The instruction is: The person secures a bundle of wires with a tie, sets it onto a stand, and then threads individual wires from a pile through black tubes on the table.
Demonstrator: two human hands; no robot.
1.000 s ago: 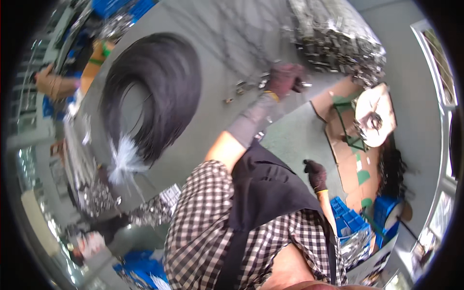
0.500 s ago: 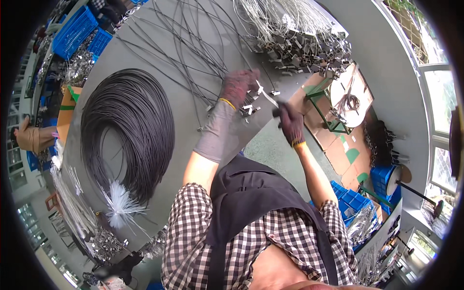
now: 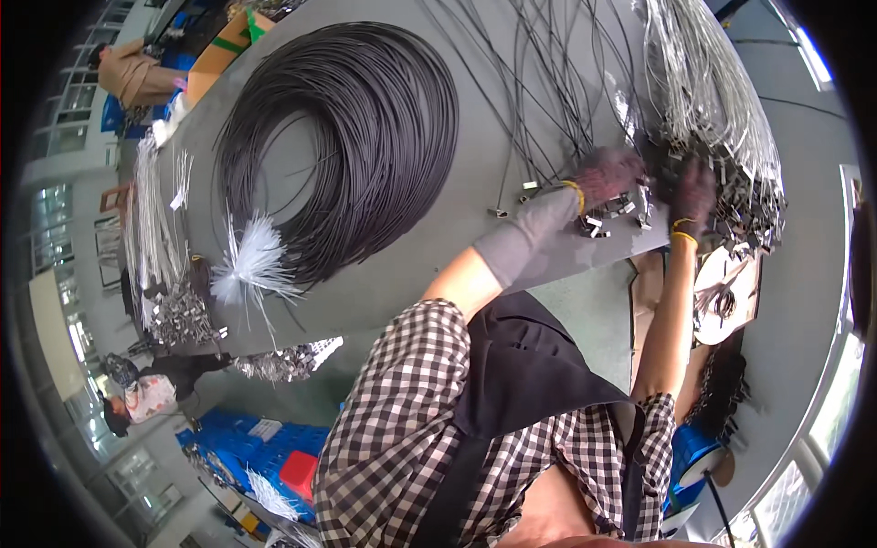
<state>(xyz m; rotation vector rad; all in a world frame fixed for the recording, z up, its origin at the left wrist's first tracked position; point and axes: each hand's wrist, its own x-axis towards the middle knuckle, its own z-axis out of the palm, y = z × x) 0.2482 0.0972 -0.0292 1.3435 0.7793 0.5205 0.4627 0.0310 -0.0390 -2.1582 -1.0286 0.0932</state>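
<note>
Both my hands wear dark reddish knit gloves with yellow cuffs. My left hand (image 3: 610, 176) is over the ends of several thin black cables (image 3: 559, 91), next to small silver metal clips (image 3: 596, 226). Its fingers are blurred, and whatever they may hold is hidden. To the right, my right hand (image 3: 694, 190) reaches to the near left side of a heap of metal clips (image 3: 747, 203) attached to pale, shiny wires (image 3: 708, 73). Its fingertips blend into the dark heap, so their grip cannot be made out.
A large coil of black cable (image 3: 402, 119) lies on the grey table (image 3: 365, 306), with a bundle of white strands (image 3: 248, 263) beside it. More pale wires (image 3: 155, 228) hang at the left edge. Beyond the right edge stands a round white disc (image 3: 722, 315). Other people are at the left.
The view has turned, shifting the table rightward in the picture. My right hand has moved from beside the table edge to the heap of clips. The pale strip between my hands no longer shows.
</note>
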